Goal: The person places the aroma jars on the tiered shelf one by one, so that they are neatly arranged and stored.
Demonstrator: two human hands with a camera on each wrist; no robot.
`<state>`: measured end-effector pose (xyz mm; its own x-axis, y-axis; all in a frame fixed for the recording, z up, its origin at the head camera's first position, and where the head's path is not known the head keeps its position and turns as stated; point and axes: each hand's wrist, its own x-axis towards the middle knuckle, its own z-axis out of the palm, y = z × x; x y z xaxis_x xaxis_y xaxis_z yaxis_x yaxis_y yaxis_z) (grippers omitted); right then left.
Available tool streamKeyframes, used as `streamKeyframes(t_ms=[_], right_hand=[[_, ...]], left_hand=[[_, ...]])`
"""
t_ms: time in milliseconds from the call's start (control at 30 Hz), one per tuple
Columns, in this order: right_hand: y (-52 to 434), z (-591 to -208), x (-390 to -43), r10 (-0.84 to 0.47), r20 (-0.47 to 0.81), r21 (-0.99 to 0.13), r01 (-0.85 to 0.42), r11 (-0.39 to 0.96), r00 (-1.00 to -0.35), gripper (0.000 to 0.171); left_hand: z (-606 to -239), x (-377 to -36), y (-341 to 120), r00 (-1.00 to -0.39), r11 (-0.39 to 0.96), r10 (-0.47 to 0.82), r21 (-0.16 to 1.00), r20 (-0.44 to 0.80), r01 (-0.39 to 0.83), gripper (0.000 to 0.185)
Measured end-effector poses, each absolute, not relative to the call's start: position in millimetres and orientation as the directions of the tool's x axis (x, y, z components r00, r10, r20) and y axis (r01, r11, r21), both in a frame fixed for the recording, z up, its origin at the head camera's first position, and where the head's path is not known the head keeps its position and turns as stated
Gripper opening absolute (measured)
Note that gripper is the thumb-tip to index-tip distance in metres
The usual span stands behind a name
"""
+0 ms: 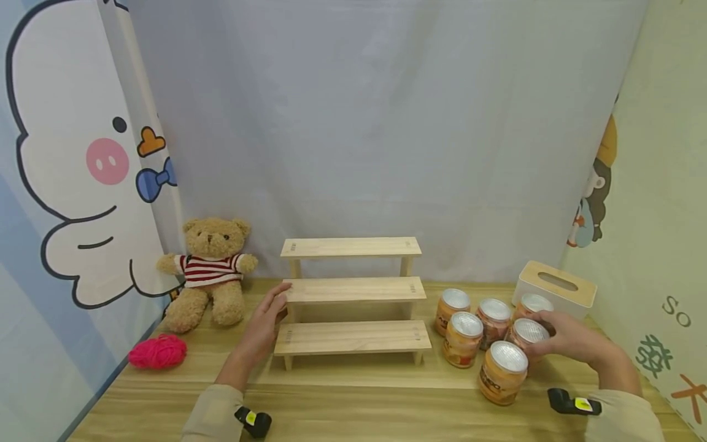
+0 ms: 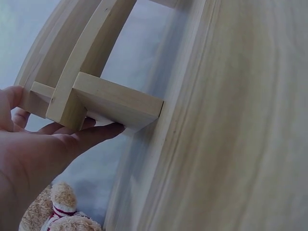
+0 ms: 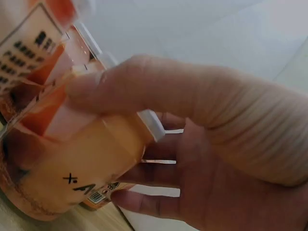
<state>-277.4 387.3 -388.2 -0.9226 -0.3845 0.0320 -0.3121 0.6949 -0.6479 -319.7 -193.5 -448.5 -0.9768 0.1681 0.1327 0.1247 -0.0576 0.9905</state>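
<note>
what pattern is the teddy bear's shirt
Red and white stripes on the teddy bear's shirt, clearest in the head view.

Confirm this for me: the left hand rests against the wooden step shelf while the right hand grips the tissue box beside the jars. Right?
Not quite. The right hand grips one of the orange jars, not the tissue box, which stands untouched behind them; the head view shows it. The left hand does rest against the wooden step shelf.

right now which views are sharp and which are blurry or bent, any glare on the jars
Head view: even light, sharp, edges bowed by the wide lens, glare on the jar lids. Left wrist view: wooden shelf and table curve strongly; left hand soft. Right wrist view: dim; right hand and its jar blurred.
</note>
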Motion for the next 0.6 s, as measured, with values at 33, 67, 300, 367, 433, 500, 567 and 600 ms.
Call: streamKeyframes(t_ms=[33,67,300,367,433,500,567,600], right_hand=[[389.0,-390.2,-277.9,-0.392,0.036,-0.664,-0.315,0.678,-0.919,0.064],[390.7,-392.6,-278.3,-0.396,0.042,-0.677,-0.317,0.664,-0.917,0.062],[404.9,-404.4,-275.1,-0.364,0.039,-0.781,-0.256,0.569,-0.931,0.057],[409.6,-402.4,-271.1,-0.353,0.024,-0.810,-0.225,0.541,-0.935,0.055],[413.1,-397.5,-266.0,-0.340,0.025,-0.825,-0.211,0.524,-0.940,0.050],[415.2,-390.3,-260.5,-0.339,0.053,-0.834,-0.228,0.503,-0.939,0.047],[415.7,-381.1,-254.9,-0.324,0.102,-0.831,-0.259,0.492,-0.941,0.046],[415.0,-375.9,-252.6,-0.313,0.132,-0.826,-0.278,0.490,-0.941,0.046]], left_hand=[[-448.4,-319.6,-193.5,-0.977,-0.057,0.167,0.991,0.130,0.122,0.053],[-448.3,-319.4,-193.5,-0.978,-0.056,0.167,0.991,0.128,0.120,0.053],[-449.5,-319.5,-192.4,-0.971,-0.047,0.153,0.982,0.186,0.181,0.053],[-450.7,-321.0,-192.1,-0.964,-0.038,0.152,0.976,0.217,0.214,0.055],[-451.6,-322.1,-191.8,-0.960,-0.033,0.149,0.971,0.238,0.236,0.056],[-452.7,-322.7,-191.9,-0.961,-0.038,0.143,0.972,0.235,0.232,0.055],[-452.9,-322.6,-191.5,-0.968,-0.052,0.135,0.977,0.211,0.206,0.054],[-452.7,-322.3,-191.3,-0.972,-0.067,0.128,0.980,0.196,0.189,0.053]])
